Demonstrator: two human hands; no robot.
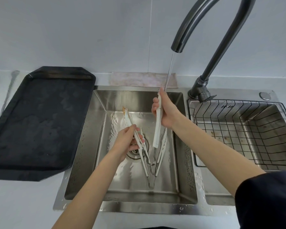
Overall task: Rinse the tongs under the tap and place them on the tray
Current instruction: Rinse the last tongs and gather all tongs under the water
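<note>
My right hand (166, 111) grips a white pair of tongs (157, 129) upright over the sink, its upper end under the water stream (169, 70) from the tap (203, 27). My left hand (127, 141) holds a second white pair of tongs (130, 123), whose raised tip shows a brown stain. Two more white tongs (153, 161) lie in a V on the sink floor near the drain. The black tray (40, 123) sits on the counter left of the sink, with nothing on it.
The steel sink basin (178, 179) is wet. A wire basket (241, 129) fills the right basin. A folded cloth (144, 79) lies behind the sink against the wall. Some dark object shows at the far left edge.
</note>
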